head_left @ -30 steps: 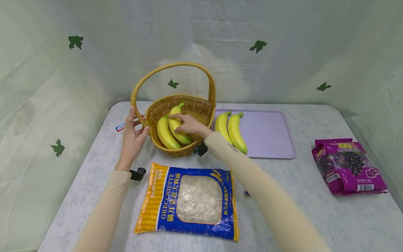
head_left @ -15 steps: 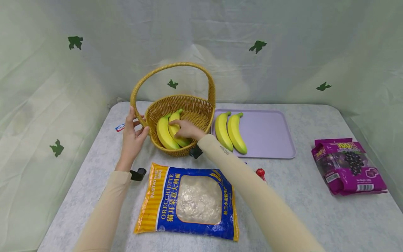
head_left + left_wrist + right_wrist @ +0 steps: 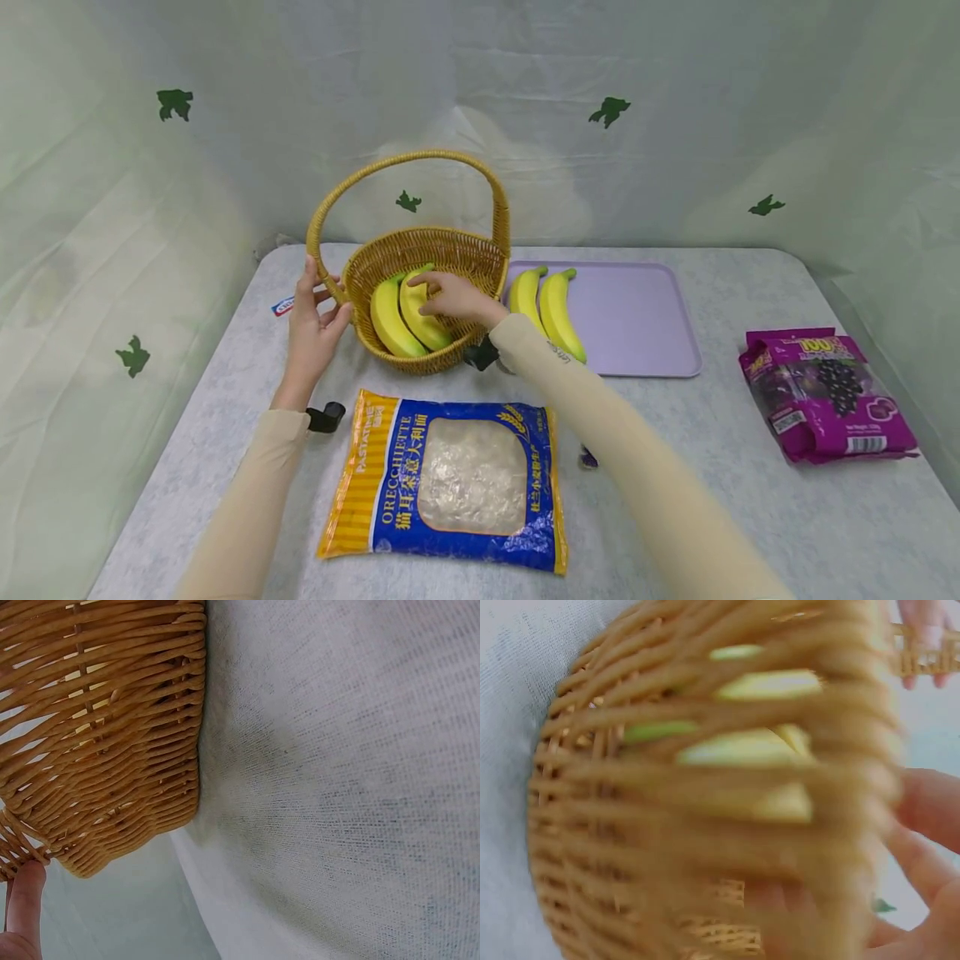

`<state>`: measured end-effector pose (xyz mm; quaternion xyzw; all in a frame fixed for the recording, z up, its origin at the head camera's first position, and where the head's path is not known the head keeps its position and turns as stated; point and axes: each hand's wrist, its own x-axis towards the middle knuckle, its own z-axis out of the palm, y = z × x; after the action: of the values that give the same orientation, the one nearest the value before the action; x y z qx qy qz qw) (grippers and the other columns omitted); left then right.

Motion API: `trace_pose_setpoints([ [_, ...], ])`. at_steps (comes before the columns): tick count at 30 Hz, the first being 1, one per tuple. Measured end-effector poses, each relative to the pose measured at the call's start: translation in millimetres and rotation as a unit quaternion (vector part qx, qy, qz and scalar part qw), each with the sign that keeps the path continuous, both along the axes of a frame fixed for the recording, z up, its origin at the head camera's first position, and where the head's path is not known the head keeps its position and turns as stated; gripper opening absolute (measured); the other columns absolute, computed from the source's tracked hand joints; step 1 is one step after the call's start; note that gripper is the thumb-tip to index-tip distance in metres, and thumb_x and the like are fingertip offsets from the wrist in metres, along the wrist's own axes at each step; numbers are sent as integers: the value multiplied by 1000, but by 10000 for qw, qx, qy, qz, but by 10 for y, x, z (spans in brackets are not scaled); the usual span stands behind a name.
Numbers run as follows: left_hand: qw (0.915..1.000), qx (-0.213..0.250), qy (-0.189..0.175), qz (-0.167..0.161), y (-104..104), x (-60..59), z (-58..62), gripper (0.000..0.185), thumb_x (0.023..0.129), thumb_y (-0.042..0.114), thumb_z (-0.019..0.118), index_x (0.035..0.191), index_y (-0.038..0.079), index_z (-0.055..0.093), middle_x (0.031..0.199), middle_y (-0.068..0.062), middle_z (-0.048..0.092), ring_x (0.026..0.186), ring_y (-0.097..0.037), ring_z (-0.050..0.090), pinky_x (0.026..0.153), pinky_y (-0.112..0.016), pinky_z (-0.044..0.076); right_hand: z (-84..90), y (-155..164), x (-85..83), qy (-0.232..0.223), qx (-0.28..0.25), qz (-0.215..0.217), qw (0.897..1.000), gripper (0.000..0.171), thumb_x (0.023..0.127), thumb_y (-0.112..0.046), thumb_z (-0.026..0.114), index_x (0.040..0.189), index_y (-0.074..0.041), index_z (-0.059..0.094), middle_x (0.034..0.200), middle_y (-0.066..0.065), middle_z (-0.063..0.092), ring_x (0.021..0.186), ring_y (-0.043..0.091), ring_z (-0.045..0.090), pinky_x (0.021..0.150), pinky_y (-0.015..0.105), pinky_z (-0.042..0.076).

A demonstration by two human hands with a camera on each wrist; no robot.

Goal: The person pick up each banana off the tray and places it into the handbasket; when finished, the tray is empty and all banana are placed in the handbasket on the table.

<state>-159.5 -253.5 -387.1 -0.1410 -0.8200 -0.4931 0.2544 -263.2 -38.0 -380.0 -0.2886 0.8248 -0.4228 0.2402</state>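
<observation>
A wicker basket [image 3: 450, 250] with a tall handle stands at the back of the table. Two yellow bananas [image 3: 390, 321] lie side by side in it. My left hand [image 3: 315, 321] grips the basket's rim where the handle joins on the left; a fingertip [image 3: 26, 892] shows against the weave [image 3: 112, 750]. My right hand [image 3: 452, 298] reaches into the basket, its fingers lying loosely on the right-hand banana [image 3: 423, 321]. The right wrist view is blurred: basket wall [image 3: 705, 825], yellow banana [image 3: 765, 682] through the gaps, my fingers [image 3: 930, 817] beside it.
Two more bananas [image 3: 555, 312] lie on the left part of a lilac tray [image 3: 637, 317] to the basket's right. A blue and yellow pasta bag [image 3: 457, 475] lies in front. A purple snack bag [image 3: 825, 392] sits far right. A small label [image 3: 283, 306] lies left.
My right hand lowered the banana into the basket beside the other one, then drew up and slightly right. The left hand kept its grip on the basket.
</observation>
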Motion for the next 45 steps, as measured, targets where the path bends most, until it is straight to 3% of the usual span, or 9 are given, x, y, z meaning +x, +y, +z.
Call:
trace_pose_setpoints([
  [4, 10000, -6, -3, 21, -3, 7, 2, 84, 92, -11, 52, 153, 30, 13, 126, -34, 38, 111, -44, 46, 86, -12, 43, 50, 157, -15, -303, -744, -117, 9967, 46, 92, -10, 62, 137, -6, 51, 133, 21, 49, 115, 26, 51, 90, 43, 49],
  [8, 10000, -38, -18, 37, -5, 8, 6, 84, 92, -11, 53, 153, 30, 13, 126, -33, 38, 111, -43, 46, 86, -13, 43, 86, 341, -30, -627, -1472, -238, 9868, 41, 92, -7, 62, 132, -4, 53, 126, 20, 54, 112, 29, 54, 89, 48, 49],
  [13, 9999, -43, -132, 64, 5, 10, 7, 83, 92, -10, 52, 153, 29, 11, 127, -33, 37, 113, -44, 46, 87, -13, 43, 107, 635, -58, -879, -1954, -302, 9763, 39, 93, -4, 60, 131, -2, 52, 121, 15, 55, 108, 33, 57, 91, 51, 47],
  [19, 9999, -23, -90, 41, 0, 3, 0, 83, 92, -10, 52, 153, 29, 11, 127, -34, 37, 112, -45, 46, 86, -13, 42, 93, 1030, -83, -734, -2005, -470, 9758, 42, 94, -7, 59, 134, -2, 50, 120, 20, 56, 105, 39, 57, 87, 54, 48],
  [28, 10000, -5, -74, 12, -10, -5, -16, 83, 93, -9, 52, 154, 29, 11, 127, -33, 37, 113, -46, 45, 87, -13, 42, -58, 1619, -88, -839, -2055, -996, 9700, 44, 94, -6, 58, 136, -1, 47, 129, 31, 47, 105, 41, 55, 86, 47, 51],
  [35, 9999, -62, -34, 79, 2, 4, -18, 83, 92, -10, 52, 153, 27, 11, 126, -34, 37, 112, -45, 46, 86, -12, 42, -210, 1965, -50, -826, -1722, -1439, 9710, 49, 93, -7, 60, 139, 0, 44, 127, 27, 50, 100, 30, 60, 87, 46, 51],
  [45, 9996, -128, -135, 199, 31, 29, 16, 83, 92, -10, 53, 153, 26, 10, 126, -31, 38, 112, -40, 47, 88, -14, 43, -366, 2191, 9, -946, -1388, -1416, 9756, 55, 91, -5, 61, 142, -2, 41, 132, 25, 47, 109, 35, 53, 85, 48, 51],
])
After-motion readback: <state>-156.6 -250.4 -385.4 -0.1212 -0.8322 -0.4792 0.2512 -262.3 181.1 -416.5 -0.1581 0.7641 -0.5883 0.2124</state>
